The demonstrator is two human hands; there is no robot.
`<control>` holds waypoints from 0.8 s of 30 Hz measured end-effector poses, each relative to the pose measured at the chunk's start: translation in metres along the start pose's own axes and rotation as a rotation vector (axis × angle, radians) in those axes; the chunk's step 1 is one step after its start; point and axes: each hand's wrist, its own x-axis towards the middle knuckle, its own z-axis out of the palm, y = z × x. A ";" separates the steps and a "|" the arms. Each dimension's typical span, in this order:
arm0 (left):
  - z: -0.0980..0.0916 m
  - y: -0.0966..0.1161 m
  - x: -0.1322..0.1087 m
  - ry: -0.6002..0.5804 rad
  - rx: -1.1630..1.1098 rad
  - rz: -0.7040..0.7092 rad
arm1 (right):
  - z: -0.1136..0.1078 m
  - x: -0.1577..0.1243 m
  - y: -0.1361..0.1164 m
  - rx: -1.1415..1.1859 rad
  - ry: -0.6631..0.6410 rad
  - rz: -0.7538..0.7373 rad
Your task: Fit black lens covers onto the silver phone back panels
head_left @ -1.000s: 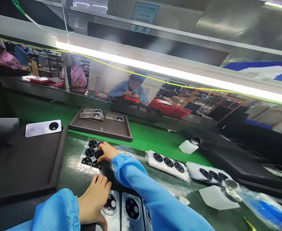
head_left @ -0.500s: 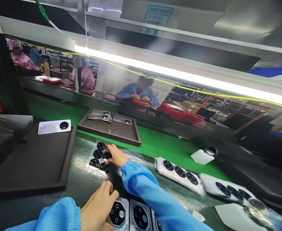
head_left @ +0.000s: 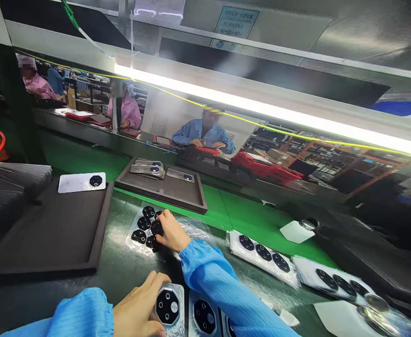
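Since the earlier frames the right hand (head_left: 172,230) has slid a little lower over the sheet of black discs (head_left: 145,229), and the left hand (head_left: 137,311) has shifted so that the phone back (head_left: 170,309) beside it now shows its whole round camera ring.

The right hand's fingers (head_left: 160,223) are curled down onto the sheet, their tips pressed against one black disc at its right edge; whether they pinch that disc or only press on it cannot be told. The left hand's fingers (head_left: 154,282) are bent loosely around the left edge of the silver phone back, touching it. Both arms wear light blue sleeves (head_left: 219,285).

The sheet of discs lies flat in clear plastic on the dark green tabletop (head_left: 128,271), just in front of the right hand and near the front corner of a dark tray (head_left: 51,234) at the left. Just right of the held phone back lies a second phone back (head_left: 203,316), side by side with it at the lower edge of view.

At the far edge of the left tray rests a white phone back (head_left: 82,182). A second dark tray (head_left: 166,187) farther back carries several more phone backs. To the right, well apart from the hands, lie two more strips of black discs (head_left: 261,255). Across the line, other people in blue and pink coats sit at work.
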 end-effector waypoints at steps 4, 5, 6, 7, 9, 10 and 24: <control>0.009 -0.023 0.010 0.008 -0.463 0.037 | -0.005 0.000 0.007 0.109 0.022 0.043; 0.011 -0.028 0.014 0.006 -0.541 0.038 | -0.009 -0.002 0.009 0.134 0.031 0.057; 0.013 -0.032 0.017 0.008 -0.593 0.036 | -0.015 -0.005 0.011 0.155 0.040 0.069; 0.014 -0.034 0.020 0.011 -0.625 0.036 | -0.022 -0.009 0.012 0.173 0.049 0.077; 0.014 -0.036 0.024 0.015 -0.686 0.037 | -0.041 -0.025 0.012 0.199 0.062 0.080; 0.013 -0.036 0.026 0.009 -0.709 0.039 | -0.052 -0.036 0.010 0.209 0.067 0.076; 0.024 -0.013 0.037 0.139 -0.852 0.026 | -0.054 -0.207 -0.012 0.614 0.162 0.133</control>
